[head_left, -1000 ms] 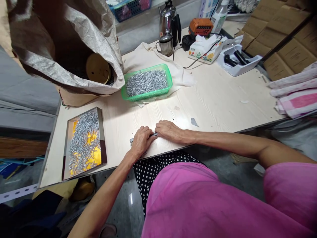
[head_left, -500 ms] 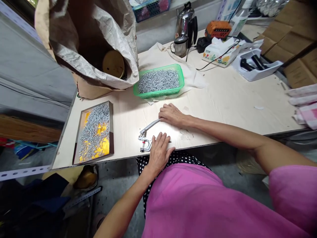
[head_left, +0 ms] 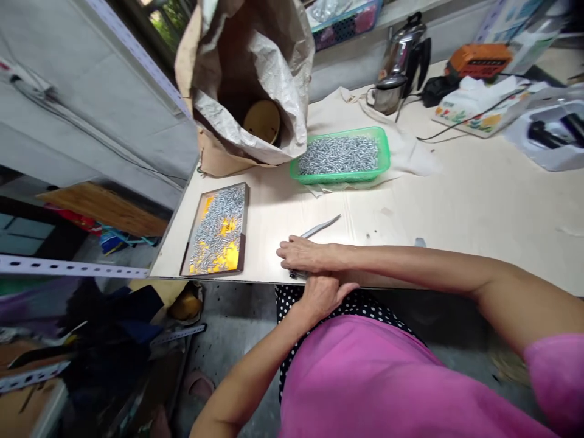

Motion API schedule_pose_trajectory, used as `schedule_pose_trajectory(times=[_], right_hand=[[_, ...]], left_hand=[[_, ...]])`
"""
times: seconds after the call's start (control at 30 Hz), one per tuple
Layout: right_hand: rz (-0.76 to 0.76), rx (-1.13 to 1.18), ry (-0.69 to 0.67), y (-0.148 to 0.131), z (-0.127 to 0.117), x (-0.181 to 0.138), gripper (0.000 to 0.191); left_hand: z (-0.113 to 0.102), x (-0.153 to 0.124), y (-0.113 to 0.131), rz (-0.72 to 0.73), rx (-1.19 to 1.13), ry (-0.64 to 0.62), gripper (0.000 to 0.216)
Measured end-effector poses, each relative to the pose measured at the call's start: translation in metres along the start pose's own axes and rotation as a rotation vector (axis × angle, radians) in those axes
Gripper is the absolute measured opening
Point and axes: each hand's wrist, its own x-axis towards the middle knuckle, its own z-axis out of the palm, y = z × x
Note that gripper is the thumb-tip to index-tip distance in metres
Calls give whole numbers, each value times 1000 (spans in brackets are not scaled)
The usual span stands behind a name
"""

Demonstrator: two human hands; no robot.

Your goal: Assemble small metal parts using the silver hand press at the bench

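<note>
Silver hand pliers [head_left: 322,227] lie on the table near its front edge. One long handle shows pointing up and right; most of the head is covered by my right hand. My right hand [head_left: 305,252] reaches in from the right over the head, its fingers bent and close together; anything between them is hidden. Just below it, at the table edge, is my left hand [head_left: 323,295], thumb stuck out to the right. Its fingertips are hidden beneath my right hand. A shallow tray [head_left: 245,226] of small silver rivet-like pieces lies to the left.
A green basket [head_left: 340,177] full of small metal pieces stands behind the hands. Beside it is a large open sack [head_left: 283,97] with a round tin inside. Farther right are a kettle [head_left: 404,52], a metal mug [head_left: 387,96], an orange battery [head_left: 479,59] and a tissue box [head_left: 474,109].
My right hand has left the end of the upper handle and moved down and left onto the pliers' head. My left hand sits lower at the edge. The view has swung left.
</note>
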Motion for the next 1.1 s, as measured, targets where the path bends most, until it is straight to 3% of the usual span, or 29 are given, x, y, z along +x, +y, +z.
schedule_pose_trajectory(times=[0.1,0.17,0.3,0.37,0.43,0.53,0.63,0.77,1.0,1.1], right_hand=[[-29,73,69,-1,1,6,13],[34,103,144,3,-7,8,14],[275,121,545,34,-51,-10,23],[415,54,706,63,-81,-34,22],[549,-64,812,97,-109,-63,20],[746,-173,798,142,-131,-103,28],[888,-179,742,161,-125,-125,42],[838,-105,638,137,-95,-125,53],[544,267,303,30,-34,-112,35],[501,324,163,-4,-17,-107,31]], left_hand=[[1,0,3,-5,-31,-6,60],[-2,-3,2,56,-55,42,58],[-34,-26,-27,119,21,318,35],[-63,-44,-59,-30,132,503,28],[-95,-63,-97,-253,261,575,28],[-134,-81,-148,-544,431,494,24],[-152,-85,-176,-705,501,339,24],[-155,-76,-189,-793,514,225,25],[-158,-67,-196,-830,521,203,28],[-163,-67,-191,-783,496,233,29]])
